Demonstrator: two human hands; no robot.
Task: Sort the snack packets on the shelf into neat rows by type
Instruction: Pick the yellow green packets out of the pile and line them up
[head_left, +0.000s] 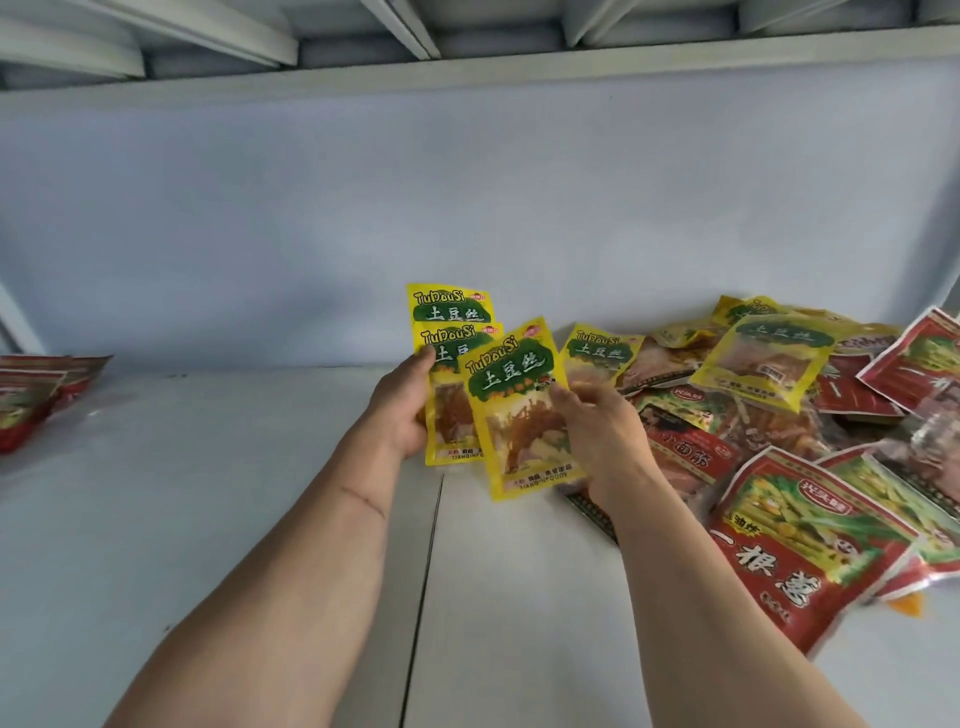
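Observation:
My left hand (402, 410) grips a small fan of yellow TuDouSi packets (447, 332) above the white shelf. My right hand (597, 431) holds another yellow TuDouSi packet (511, 410) by its right edge, laid over the front of that fan. A further yellow packet (597, 353) lies just behind my right hand. To the right sprawls a mixed pile of packets, with a yellow one (763, 358) on top and red and green ones (795, 530) at the front.
A stack of red packets (36, 395) lies at the far left of the white shelf (234, 467). A seam (428, 561) runs down the shelf's middle. The back wall is pale blue, and the underside of the shelf above hangs overhead.

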